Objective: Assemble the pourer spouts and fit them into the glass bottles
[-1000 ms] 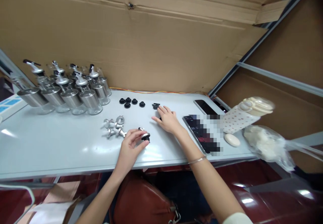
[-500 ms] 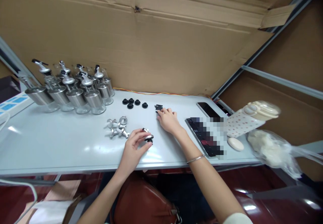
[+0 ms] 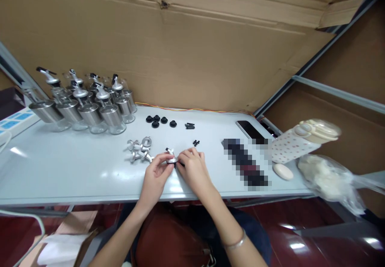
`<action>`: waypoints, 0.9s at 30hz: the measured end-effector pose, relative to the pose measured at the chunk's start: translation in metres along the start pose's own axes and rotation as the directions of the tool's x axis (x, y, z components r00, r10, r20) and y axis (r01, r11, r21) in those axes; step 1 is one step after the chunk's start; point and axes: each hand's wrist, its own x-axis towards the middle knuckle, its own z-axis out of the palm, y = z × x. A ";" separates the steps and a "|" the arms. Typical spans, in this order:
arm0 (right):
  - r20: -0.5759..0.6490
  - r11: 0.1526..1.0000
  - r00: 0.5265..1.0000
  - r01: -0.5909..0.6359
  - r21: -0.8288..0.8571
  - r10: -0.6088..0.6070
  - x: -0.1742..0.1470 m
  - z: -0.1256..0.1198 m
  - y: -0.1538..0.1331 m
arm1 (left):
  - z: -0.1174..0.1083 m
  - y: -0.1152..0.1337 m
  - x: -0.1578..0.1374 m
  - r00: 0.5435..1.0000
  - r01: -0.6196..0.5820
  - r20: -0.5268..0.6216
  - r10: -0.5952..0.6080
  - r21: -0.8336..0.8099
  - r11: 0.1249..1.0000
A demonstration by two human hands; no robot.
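Observation:
My left hand [image 3: 156,179] is closed around the rim of a silver bottle pourer [image 3: 172,160] with a black tip and a black stopper underneath, just above the table. From the right, my right hand [image 3: 194,170] meets it, fingers pinched; a small black part [image 3: 181,164] shows at the fingertips, mostly hidden. Left of my hands lies a cluster of silver pourer tops [image 3: 140,150]. Beyond are several black rubber stoppers [image 3: 155,124], some thin black pieces [image 3: 189,126] and a few tiny black bits [image 3: 196,142].
Glass oil bottles [image 3: 111,118] with steel sleeves, several with pourers, stand at the left by a white power strip [image 3: 18,124]. To the right lie a phone [image 3: 251,130], a blurred-out dark device [image 3: 245,162], a spotted tumbler [image 3: 296,142], a white oval object [image 3: 283,171] and a plastic bag [image 3: 325,179].
My right hand has come back from the thin black pieces to the pourer in my left hand. The tiny black bits it covered are now visible. The pourer has shifted slightly left.

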 end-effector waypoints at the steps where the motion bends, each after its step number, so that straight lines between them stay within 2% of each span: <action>1: -0.035 0.998 0.999 -0.029 0.047 0.030 -0.006 0.005 -0.001 | 0.000 -0.001 0.000 1.000 0.009 0.000 -0.009 -0.011 1.000; 5: -0.160 0.966 0.980 -0.080 0.245 0.122 -0.019 0.019 0.001 | 0.001 -0.005 0.000 0.999 0.044 -0.016 -0.045 -0.060 0.997; 7: -0.184 0.915 0.966 -0.099 0.392 0.183 -0.020 0.019 0.004 | 0.001 -0.006 -0.001 0.997 0.074 0.016 -0.073 -0.062 0.995; 9: -0.154 0.815 0.950 -0.141 0.562 0.270 -0.020 0.017 0.009 | 0.000 -0.006 -0.001 0.995 0.080 0.057 -0.077 -0.050 0.996; 13: -0.029 0.528 0.899 -0.231 0.817 0.437 -0.021 0.012 0.015 | 0.000 -0.007 -0.002 0.990 0.041 0.133 -0.047 0.043 0.998; 15: 0.007 0.408 0.890 -0.216 0.887 0.456 -0.022 0.010 0.015 | 0.000 -0.008 -0.003 0.981 0.021 0.188 -0.044 0.128 0.992; 17: 0.041 0.327 0.903 -0.198 0.924 0.428 -0.022 0.008 0.013 | 0.000 -0.009 -0.005 0.970 0.002 0.238 -0.049 0.194 0.981; 19: 0.063 0.301 0.914 -0.197 0.933 0.402 -0.022 0.007 0.012 | 0.001 -0.009 -0.005 0.962 -0.011 0.267 -0.052 0.230 0.973; 24: 0.035 0.371 0.917 -0.196 0.908 0.398 -0.024 0.006 0.011 | 0.001 -0.005 -0.006 0.952 -0.019 0.299 -0.062 0.259 0.966; 27: 0.060 0.367 0.926 -0.207 0.907 0.373 -0.024 0.006 0.012 | 0.001 -0.003 -0.006 0.950 0.000 0.302 -0.082 0.262 0.965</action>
